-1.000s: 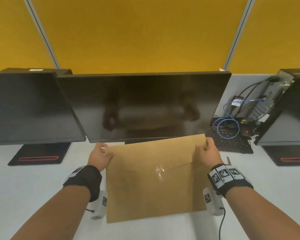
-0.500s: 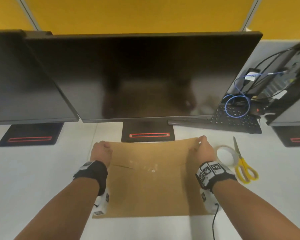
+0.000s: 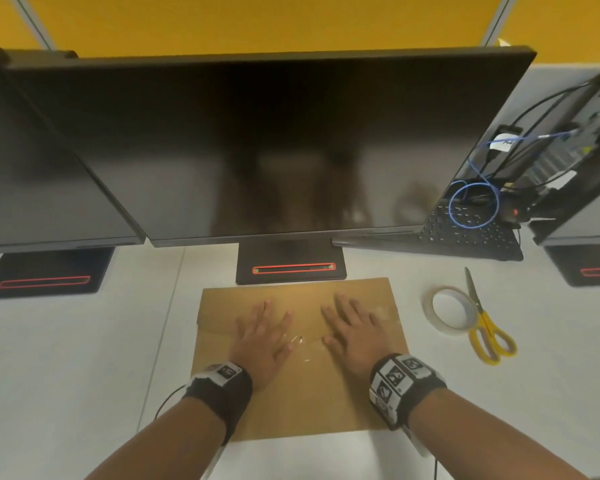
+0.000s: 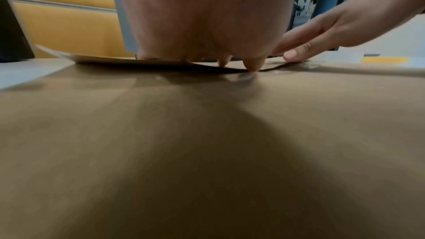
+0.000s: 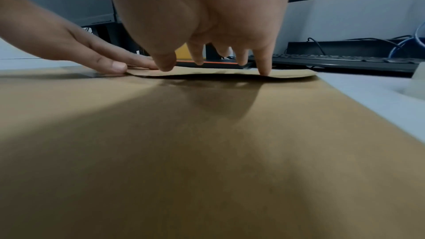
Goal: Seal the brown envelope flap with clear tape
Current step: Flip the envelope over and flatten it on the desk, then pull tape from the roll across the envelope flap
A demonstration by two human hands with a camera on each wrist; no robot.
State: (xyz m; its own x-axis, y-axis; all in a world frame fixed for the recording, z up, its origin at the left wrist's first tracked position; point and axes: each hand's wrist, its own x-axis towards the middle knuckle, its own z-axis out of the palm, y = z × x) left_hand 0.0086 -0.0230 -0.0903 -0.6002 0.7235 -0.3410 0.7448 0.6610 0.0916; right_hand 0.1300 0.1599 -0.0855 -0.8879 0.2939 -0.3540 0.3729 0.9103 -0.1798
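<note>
A brown envelope lies flat on the white desk in front of the middle monitor's stand, flap folded down. A shiny strip of clear tape crosses the flap's edge at the centre. My left hand lies flat on the flap's left half with fingers spread and straight. My right hand presses flat on the right half the same way. In the left wrist view the envelope fills the frame and my left hand's fingertips touch the flap edge. In the right wrist view the flap bows up slightly under my right hand's fingers.
A roll of clear tape and yellow-handled scissors lie to the right of the envelope. Three dark monitors stand along the back. A black keyboard and blue cable sit at the back right.
The envelope, held up by its top corners a second ago, now lies on the desk. Both hands have let go of the corners and moved inward, flat onto the flap.
</note>
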